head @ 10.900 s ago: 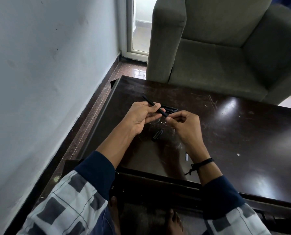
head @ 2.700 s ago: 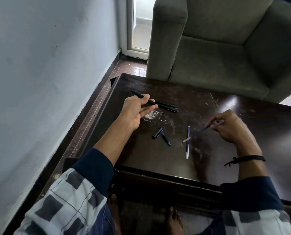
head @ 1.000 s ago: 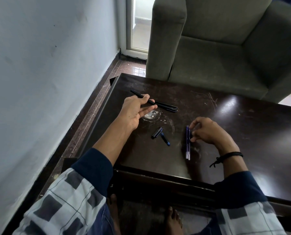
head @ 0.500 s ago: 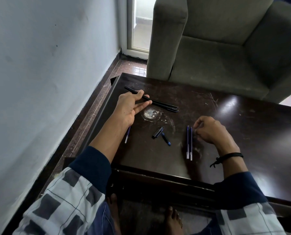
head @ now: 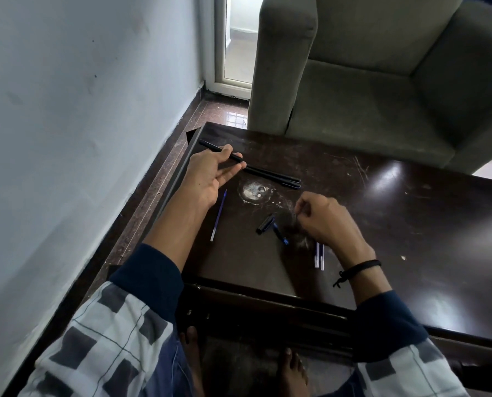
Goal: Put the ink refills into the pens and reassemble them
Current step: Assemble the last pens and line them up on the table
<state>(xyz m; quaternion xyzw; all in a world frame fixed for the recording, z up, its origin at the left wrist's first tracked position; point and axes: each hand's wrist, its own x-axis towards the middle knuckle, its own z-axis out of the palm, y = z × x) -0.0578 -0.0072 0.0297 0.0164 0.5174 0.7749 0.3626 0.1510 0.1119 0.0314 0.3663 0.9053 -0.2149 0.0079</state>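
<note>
Head view looks down on a slim black pen barrel (head: 219,150), held between the thumb and fingers (head: 231,171) of the left hand (head: 207,179) over the far left corner of the dark glossy wooden tabletop (head: 410,224). Just beyond its tip, a few black pens (head: 279,179) lie side by side. One thin blue ink refill (head: 218,216) lies beside the left wrist. A black pen cap (head: 265,224) and a short blue-tipped pen piece (head: 281,234) lie at the middle. The right hand (head: 327,222) hovers with its fingers curled inward; whether they pinch anything I cannot tell. Two more blue refills (head: 318,257) stick out from beneath it, parallel and touching. A grey-green upholstered armchair (head: 382,96) stands behind.
</note>
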